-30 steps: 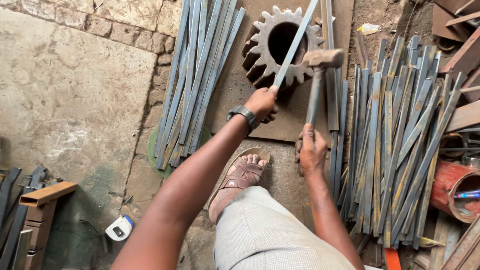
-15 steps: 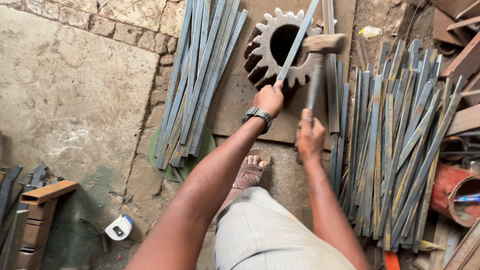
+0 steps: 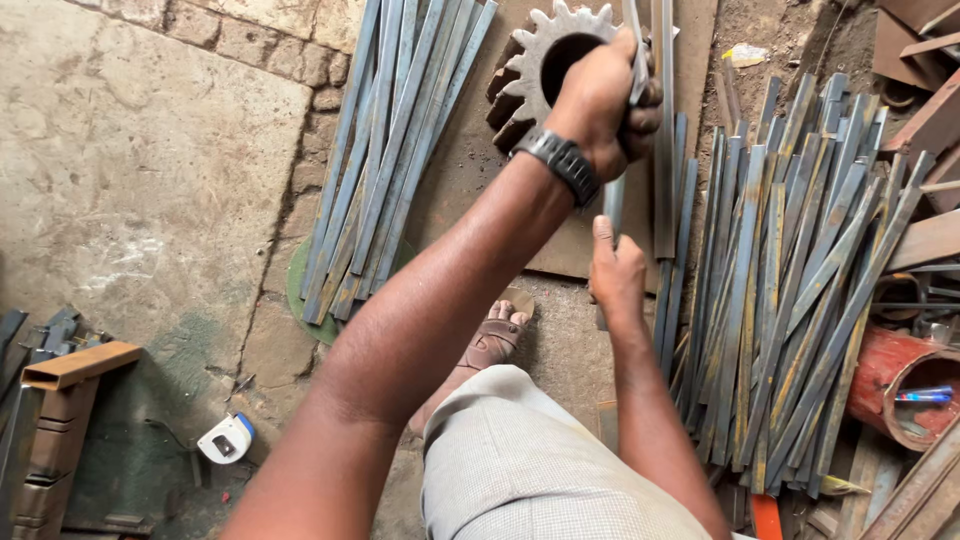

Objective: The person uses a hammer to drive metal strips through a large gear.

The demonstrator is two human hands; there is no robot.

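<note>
Steel handle of a hammer (image 3: 612,200) sits clamped in the right hand (image 3: 617,278), just above the sandalled foot (image 3: 489,342). Beyond it, the left hand (image 3: 603,98) is closed round a flat metal strip (image 3: 634,45), held over the toothed gear (image 3: 548,62) on the floor, between two piles of strips (image 3: 790,290).

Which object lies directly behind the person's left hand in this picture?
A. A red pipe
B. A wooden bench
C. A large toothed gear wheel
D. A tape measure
C: the left hand, gripping a flat metal bar, covers part of the rusty gear wheel with a round hole.
</note>
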